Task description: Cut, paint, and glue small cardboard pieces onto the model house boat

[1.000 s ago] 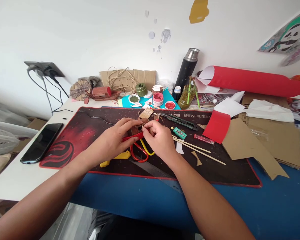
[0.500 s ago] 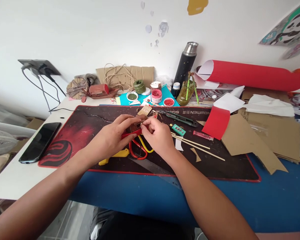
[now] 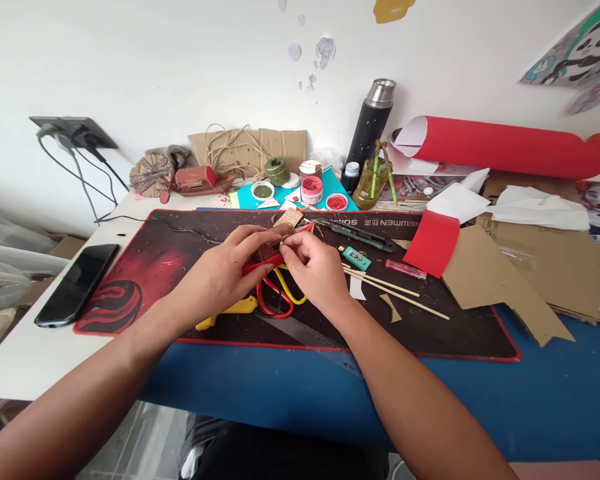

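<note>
My left hand point(image 3: 220, 270) is closed around a small brown and red craft piece point(image 3: 266, 253), thumb below and fingers over the top. My right hand point(image 3: 316, 267) pinches at the right end of that piece; whatever lies between its fingertips is hidden. Just under the hands are scissors point(image 3: 281, 316) with red and yellow loop handles, their blades out of sight. Beside them, partly under my left wrist, lies a yellow-handled object point(image 3: 243, 306). A bit of tan cardboard point(image 3: 290, 217) is just beyond the fingers.
On the dark mat point(image 3: 190, 327) lie a utility knife point(image 3: 357, 235), a green lighter point(image 3: 356, 258), a pink lighter point(image 3: 405, 269) and thin sticks point(image 3: 405, 303). Open paint jars point(image 3: 312, 191) and a black flask point(image 3: 371, 123) stand behind. Cardboard point(image 3: 495, 273) covers the right; a phone point(image 3: 77, 283) lies left.
The view has shifted very slightly. Both hands stay on the craft piece in nearly the same pose, with only a small turn of the piece and fingers.
</note>
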